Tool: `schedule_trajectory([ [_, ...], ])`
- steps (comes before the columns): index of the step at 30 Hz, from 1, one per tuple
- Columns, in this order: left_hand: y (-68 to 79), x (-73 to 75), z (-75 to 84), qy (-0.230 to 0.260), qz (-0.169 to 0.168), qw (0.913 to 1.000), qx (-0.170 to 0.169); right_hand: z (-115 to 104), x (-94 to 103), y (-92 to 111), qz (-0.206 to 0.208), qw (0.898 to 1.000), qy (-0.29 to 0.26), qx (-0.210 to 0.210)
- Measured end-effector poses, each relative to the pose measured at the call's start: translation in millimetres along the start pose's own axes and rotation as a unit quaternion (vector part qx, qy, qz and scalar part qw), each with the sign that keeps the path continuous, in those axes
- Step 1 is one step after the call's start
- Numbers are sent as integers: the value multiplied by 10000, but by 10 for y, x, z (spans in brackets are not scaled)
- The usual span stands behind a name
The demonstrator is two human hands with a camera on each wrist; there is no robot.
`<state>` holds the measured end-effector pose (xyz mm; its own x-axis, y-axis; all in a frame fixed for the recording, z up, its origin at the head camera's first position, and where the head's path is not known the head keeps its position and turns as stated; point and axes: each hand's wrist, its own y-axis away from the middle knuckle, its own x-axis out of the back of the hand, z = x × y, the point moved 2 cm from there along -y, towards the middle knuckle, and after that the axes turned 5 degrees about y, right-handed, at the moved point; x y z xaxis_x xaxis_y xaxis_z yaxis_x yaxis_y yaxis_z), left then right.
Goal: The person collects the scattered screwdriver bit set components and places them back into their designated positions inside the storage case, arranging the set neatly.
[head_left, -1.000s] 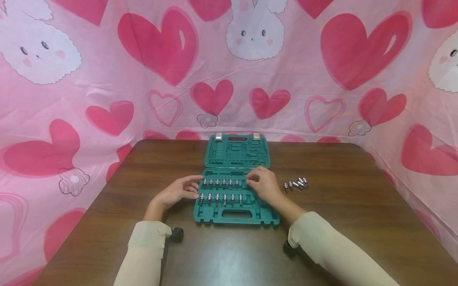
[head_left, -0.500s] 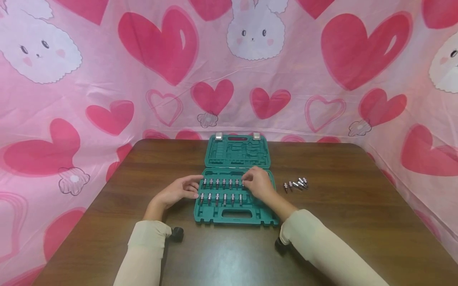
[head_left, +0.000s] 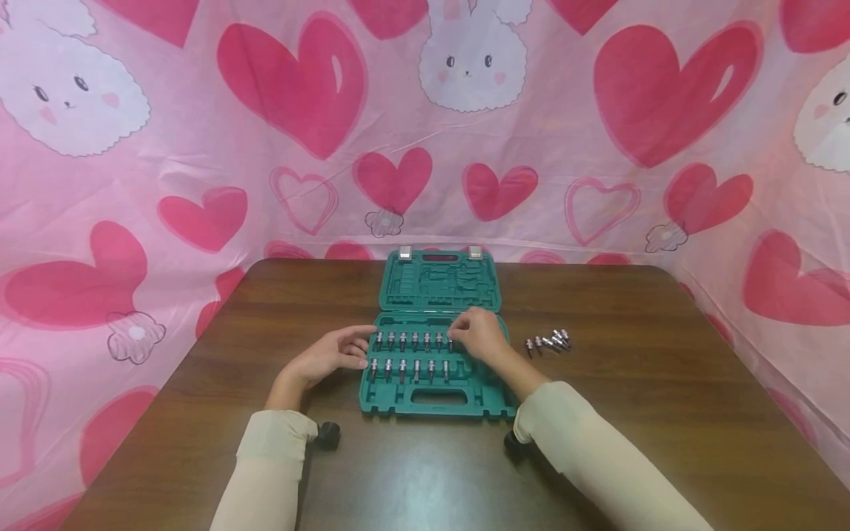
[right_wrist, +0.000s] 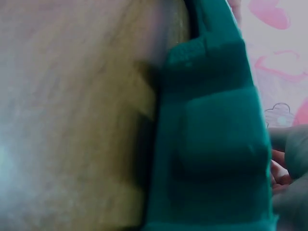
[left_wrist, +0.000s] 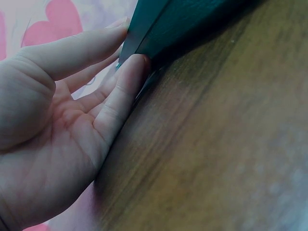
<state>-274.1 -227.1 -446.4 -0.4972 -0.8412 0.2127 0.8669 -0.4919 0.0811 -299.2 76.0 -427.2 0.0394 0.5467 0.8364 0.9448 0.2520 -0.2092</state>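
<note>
Seating the bit (head_left: 451, 345) straight is, I think, the step in hand. It stands at the right end of the far row in the green case (head_left: 483, 394), and the right hand (head_left: 481, 337) has thumb and fingers brought together on its upper end. It is better to align it first with the neighbouring bits (head_left: 427, 341), then to press gently, without tilting. The left hand (head_left: 332, 354), fingers apart, touches the left wall; this light support should prevent sliding. Loose bits (head_left: 548, 342) lie on the table (head_left: 425, 472), right of the case.

Green case (right_wrist: 219, 132), wooden tabletop (right_wrist: 72, 115), half-hidden fingers (right_wrist: 281, 176)
</note>
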Motion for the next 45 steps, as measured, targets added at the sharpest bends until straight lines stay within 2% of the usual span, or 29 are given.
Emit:
schedule_trajectory([
  [7,-1,0,3,3,4,10000,-8,-23,4,-14,-206,9995,-116,-206],
  [19,15,4,25,-7,18,10000,9,0,-42,-35,-148,9992,-284,-253],
  [29,4,-2,13,-21,0,10000,6,35,-33,-31,-102,9996,-262,-76],
  [38,7,-4,25,-52,35,10000,43,67,35,9,-267,9980,-556,100],
  [45,4,-3,15,-31,28,10000,53,132,99,77,-150,9971,-737,98],
])
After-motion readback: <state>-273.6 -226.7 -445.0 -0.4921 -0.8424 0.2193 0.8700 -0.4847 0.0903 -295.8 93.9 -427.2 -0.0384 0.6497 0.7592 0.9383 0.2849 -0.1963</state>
